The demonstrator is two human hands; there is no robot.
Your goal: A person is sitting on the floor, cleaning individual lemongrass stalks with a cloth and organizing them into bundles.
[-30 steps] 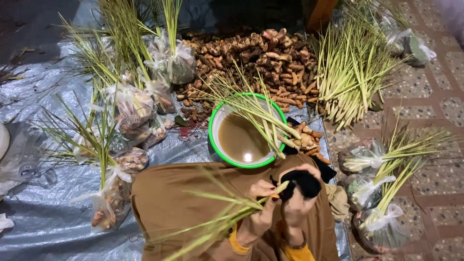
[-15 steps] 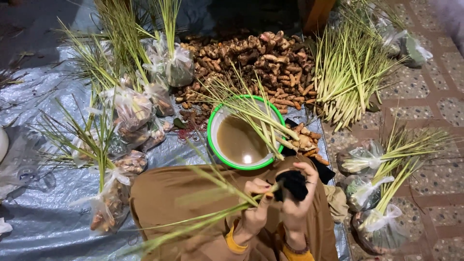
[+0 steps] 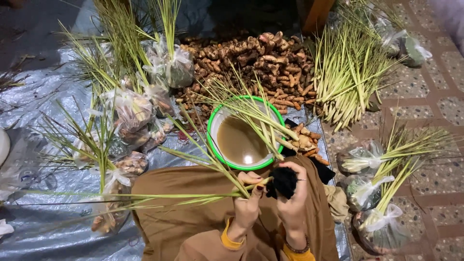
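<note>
I read 2 hands over the lap, both at 6 o'clock in the head view. The left hand (image 3: 247, 200) is closed around the base ends of a bunch of lemongrass stalks (image 3: 145, 197). The right hand (image 3: 291, 195) is closed on a black cloth (image 3: 282, 182), which sits against the stalk bases just right of the left hand.

Key relation: the stalks' long axis runs nearly level, from the left hand out toward 9 o'clock, with some blades fanning up toward 11 o'clock. The base ends lie between the 2 hands; the left hand is the nearer one and carries the bunch. The right hand touches only the end held in the cloth.

Surroundings, as seen:
- A green-rimmed basin (image 3: 210, 145) of brown liquid lies at 12 o'clock from the hands, with loose stalks resting across its rim.
- A heap of brown rhizomes (image 3: 251, 58) lies beyond the basin.
- A pile of trimmed stalks (image 3: 345, 72) lies at 1 o'clock.
- Filled clear bags (image 3: 379, 227) stand at 3 o'clock; more bags stand at 10 o'clock.
- A grey plastic sheet (image 3: 38, 101) covers the floor.
</note>
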